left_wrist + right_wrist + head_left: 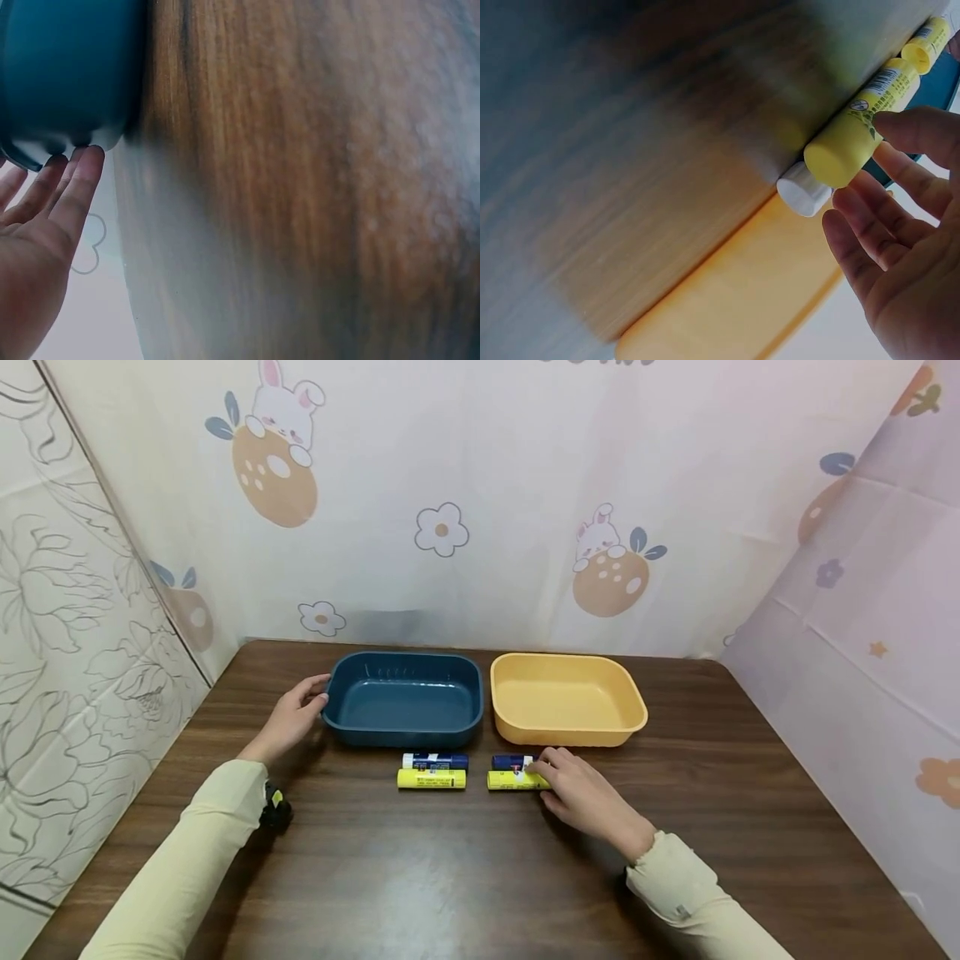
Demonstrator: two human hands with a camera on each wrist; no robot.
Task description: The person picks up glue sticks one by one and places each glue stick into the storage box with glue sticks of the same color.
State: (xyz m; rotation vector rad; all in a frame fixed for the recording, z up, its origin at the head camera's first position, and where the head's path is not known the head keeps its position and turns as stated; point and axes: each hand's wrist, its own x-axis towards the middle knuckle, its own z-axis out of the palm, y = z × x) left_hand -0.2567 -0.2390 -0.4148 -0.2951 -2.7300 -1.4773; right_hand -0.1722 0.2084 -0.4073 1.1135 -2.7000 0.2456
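My left hand [294,718] touches the left end of a dark blue tray [405,737] with its fingertips; in the left wrist view those fingers are nearly straight against the tray's outer wall. Lying before the yellow tray [570,735] are a yellow glue stick [510,780] and, behind it, a dark blue one [507,762], whose white end shows in the right wrist view. My right hand [585,793] pinches the right part of that yellow glue stick between thumb and fingers, while the stick lies on the table. The hand partly covers both sticks in the head view.
Another pair, a yellow glue stick [431,779] and a blue one with a white cap [450,762], lies before the blue tray. Both trays stand side by side near the back edge of the brown wooden table [405,877]. Patterned curtains [510,485] hang behind and beside it.
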